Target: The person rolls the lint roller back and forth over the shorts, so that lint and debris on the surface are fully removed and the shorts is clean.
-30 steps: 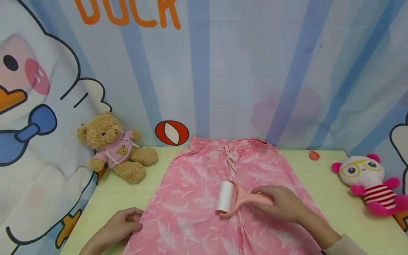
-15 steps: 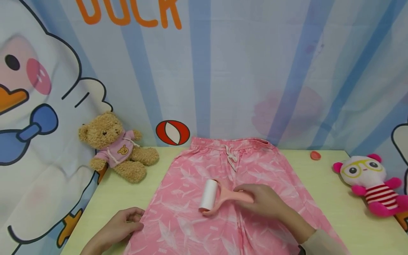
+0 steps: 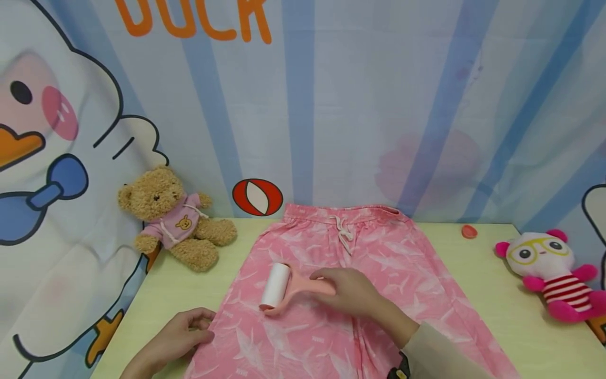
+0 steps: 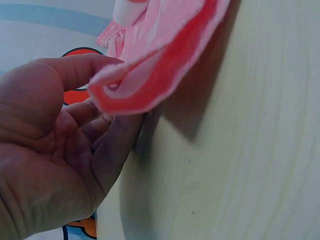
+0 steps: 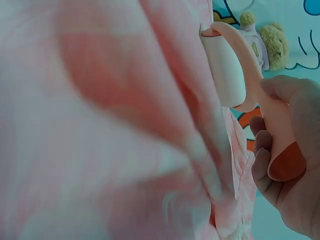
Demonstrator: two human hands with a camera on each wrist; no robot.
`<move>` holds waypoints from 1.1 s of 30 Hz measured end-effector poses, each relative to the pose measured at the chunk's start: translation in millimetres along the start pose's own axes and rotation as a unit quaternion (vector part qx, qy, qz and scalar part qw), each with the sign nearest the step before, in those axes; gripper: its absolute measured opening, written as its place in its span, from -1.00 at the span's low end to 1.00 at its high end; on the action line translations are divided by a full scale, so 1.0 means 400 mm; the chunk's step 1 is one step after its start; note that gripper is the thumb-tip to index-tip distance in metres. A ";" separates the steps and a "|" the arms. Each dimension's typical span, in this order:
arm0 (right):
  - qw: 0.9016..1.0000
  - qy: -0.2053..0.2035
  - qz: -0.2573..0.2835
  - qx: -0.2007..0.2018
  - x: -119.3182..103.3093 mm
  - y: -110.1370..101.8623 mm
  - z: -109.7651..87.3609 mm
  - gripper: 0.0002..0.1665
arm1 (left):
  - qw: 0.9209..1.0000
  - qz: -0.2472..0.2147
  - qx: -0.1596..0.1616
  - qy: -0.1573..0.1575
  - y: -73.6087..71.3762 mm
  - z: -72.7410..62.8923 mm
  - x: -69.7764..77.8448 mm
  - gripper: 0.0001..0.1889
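Observation:
Pink patterned shorts (image 3: 388, 263) with a white drawstring lie spread on the table, waistband toward the back. My right hand (image 3: 350, 292) grips the orange handle of a lint roller (image 3: 275, 286), whose white roll rests on the left part of the shorts. In the right wrist view, the fingers wrap the handle of the lint roller (image 5: 227, 70) and the thumb lies along it. My left hand (image 3: 175, 337) is at the left edge of the shorts. The left wrist view shows the hem of the shorts (image 4: 135, 95) pinched between that thumb and the fingers.
A teddy bear (image 3: 175, 221) in a pink hoodie sits at the back left of the table (image 3: 161, 295). At right lies a pink-and-white panda plush (image 3: 549, 273). A small red round piece (image 3: 469, 231) is near the back edge. Behind hangs a printed curtain (image 3: 345, 105).
My right hand has moved the lint roller leftward across the shorts, from the middle toward their left side. The left hand stays at the left edge.

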State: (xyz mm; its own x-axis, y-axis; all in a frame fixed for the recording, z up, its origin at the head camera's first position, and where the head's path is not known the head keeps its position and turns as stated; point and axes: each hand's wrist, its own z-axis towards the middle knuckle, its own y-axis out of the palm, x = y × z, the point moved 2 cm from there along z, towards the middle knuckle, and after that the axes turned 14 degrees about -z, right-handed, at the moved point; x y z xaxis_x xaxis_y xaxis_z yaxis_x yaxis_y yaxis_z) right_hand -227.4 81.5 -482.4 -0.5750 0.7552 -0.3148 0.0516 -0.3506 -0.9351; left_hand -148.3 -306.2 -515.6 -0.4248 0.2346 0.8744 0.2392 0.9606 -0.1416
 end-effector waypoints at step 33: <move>0.998 0.015 0.022 0.051 -0.072 0.045 0.110 -0.63 | 1.000 0.003 -0.010 0.025 0.001 -0.010 0.008 -0.58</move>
State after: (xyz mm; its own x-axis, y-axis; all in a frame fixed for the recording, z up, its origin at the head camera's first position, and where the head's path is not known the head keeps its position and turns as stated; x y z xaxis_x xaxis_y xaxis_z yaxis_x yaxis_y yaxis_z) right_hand -245.9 29.1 -483.2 -0.5495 0.7537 -0.3605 -0.0092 -0.4369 -0.8994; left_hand -145.9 -305.8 -511.0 -0.3799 0.2327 0.8953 0.2598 0.9557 -0.1382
